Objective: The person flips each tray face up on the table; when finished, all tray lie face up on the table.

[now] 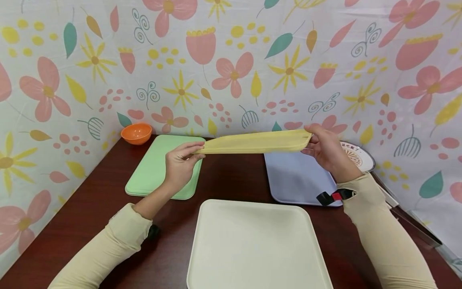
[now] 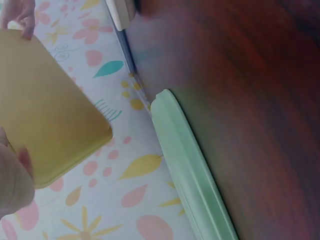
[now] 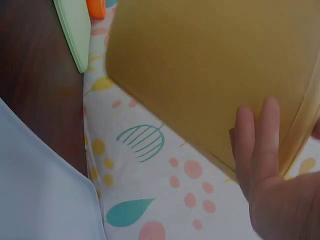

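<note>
A yellow tray [image 1: 252, 143] is held up in the air above the table, seen nearly edge-on in the head view. My left hand [image 1: 180, 166] pinches its left end between thumb and fingers. At the opposite end my right hand [image 1: 328, 150] grips the tray's right edge. From the right wrist, the broad underside of the yellow tray [image 3: 200, 65] shows, with two fingers [image 3: 270, 135] lying straight against it. In the left wrist view the yellow tray [image 2: 50, 105] spans between both hands.
A cream tray [image 1: 256, 245] lies nearest on the dark table [image 1: 231, 176]. Behind it are a green tray [image 1: 159, 164] at left and a blue tray [image 1: 299, 176] at right. An orange bowl [image 1: 136, 133] sits back left; a patterned white plate [image 1: 362, 156] is back right, near the flowered curtain [image 1: 234, 96].
</note>
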The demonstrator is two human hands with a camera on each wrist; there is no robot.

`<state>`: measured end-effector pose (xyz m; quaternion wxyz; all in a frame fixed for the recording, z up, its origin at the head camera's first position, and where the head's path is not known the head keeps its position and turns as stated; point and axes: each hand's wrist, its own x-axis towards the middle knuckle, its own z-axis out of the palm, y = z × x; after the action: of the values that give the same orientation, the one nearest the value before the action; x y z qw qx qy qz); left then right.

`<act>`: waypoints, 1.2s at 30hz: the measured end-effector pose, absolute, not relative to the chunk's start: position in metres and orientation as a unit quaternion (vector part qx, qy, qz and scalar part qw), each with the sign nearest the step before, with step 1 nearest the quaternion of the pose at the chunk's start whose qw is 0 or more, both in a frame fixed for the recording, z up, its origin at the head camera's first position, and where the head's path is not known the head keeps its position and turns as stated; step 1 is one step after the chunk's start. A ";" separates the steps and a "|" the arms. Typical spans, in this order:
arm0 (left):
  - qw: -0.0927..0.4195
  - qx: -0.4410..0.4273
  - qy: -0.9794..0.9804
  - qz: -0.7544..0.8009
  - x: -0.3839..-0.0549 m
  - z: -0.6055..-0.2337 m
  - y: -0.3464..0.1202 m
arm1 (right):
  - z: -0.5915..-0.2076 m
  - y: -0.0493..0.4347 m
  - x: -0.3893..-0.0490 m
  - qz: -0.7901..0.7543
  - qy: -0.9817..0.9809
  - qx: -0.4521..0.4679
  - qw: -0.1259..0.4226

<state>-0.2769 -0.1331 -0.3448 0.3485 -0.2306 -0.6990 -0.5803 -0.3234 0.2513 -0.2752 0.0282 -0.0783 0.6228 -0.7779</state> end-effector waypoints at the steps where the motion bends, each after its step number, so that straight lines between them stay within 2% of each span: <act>1: 0.352 -0.233 -0.700 -0.576 -0.273 -0.341 -0.132 | -0.276 0.252 -0.323 -0.781 0.617 -0.089 0.035; 8: 0.357 -0.221 -0.715 -0.558 -0.256 -0.326 -0.125 | -0.284 0.256 -0.320 -0.796 0.590 -0.121 0.061; 16: 0.311 -0.217 -0.681 -0.627 -0.274 -0.350 -0.129 | -0.292 0.263 -0.320 -0.808 0.560 -0.178 0.033; 36: 0.240 -0.195 -0.649 -0.695 -0.278 -0.350 -0.133 | -0.308 0.272 -0.319 -0.819 0.537 -0.201 0.004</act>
<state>-0.2775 -0.1328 -0.3502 0.2405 -0.1947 -0.6490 -0.6950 -0.3187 0.2716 -0.3079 0.0038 -0.2006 0.5373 -0.8192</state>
